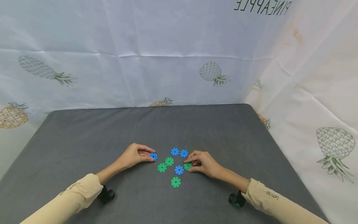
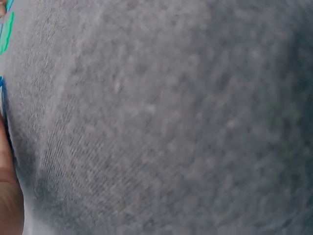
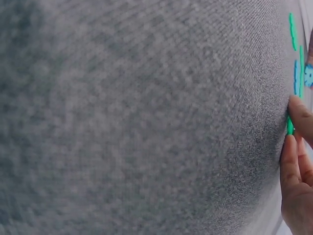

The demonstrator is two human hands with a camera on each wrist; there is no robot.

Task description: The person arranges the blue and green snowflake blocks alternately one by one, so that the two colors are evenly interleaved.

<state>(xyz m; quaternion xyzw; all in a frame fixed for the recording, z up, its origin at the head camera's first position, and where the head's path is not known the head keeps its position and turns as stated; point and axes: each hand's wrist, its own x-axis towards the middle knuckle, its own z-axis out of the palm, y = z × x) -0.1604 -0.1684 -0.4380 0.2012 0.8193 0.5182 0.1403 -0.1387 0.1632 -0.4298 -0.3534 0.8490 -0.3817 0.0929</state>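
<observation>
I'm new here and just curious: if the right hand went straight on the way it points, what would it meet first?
Probably the blue disc just left of the green disc that the right hand holds; whether those discs already touch is hard to tell.

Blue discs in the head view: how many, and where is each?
4. First disc in the left hand; second disc and third disc side by side, farthest back; fourth disc just left of the green disc in the right hand. More could be hidden.
</observation>
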